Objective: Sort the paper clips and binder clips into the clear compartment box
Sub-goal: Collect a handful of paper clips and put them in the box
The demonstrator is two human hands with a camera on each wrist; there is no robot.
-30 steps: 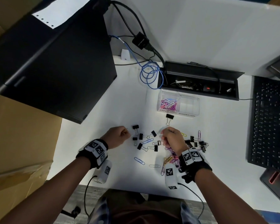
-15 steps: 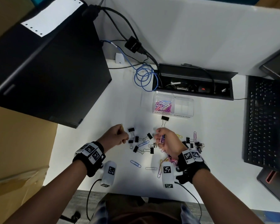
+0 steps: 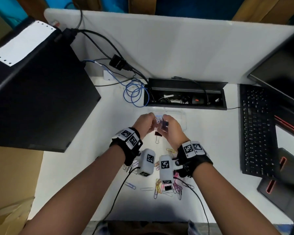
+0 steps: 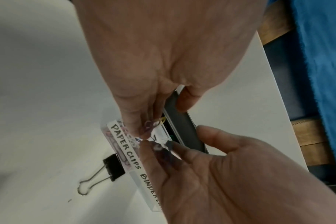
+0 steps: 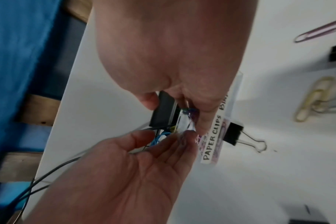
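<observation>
The clear compartment box [image 3: 180,119] sits mid-desk, and its strip [image 4: 125,150] reads PAPER CLIPS and BINDER CLIPS. Both hands hover over its paper-clip end. My left hand [image 3: 152,116] points its fingers down, thumb apart, with pink and yellow paper clips [image 4: 152,123] at the fingertips. My right hand [image 3: 165,118] faces it with its thumb also apart, and purple paper clips [image 5: 192,112] lie against its fingers. One black binder clip [image 3: 158,134] rests on the desk against the box's near wall. Loose coloured paper clips [image 3: 159,185] lie under my wrists.
A black computer tower [image 3: 41,99] fills the left side. An open black cable tray [image 3: 185,97] and a blue cable coil [image 3: 134,94] lie just behind the box. A keyboard [image 3: 256,129] is on the right, and a cardboard box [image 3: 7,184] stands at the desk's left edge.
Both hands left the clip pile and moved forward over the box, meeting at its paper-clip end. Their pinches have loosened, thumbs now standing apart from the fingers.
</observation>
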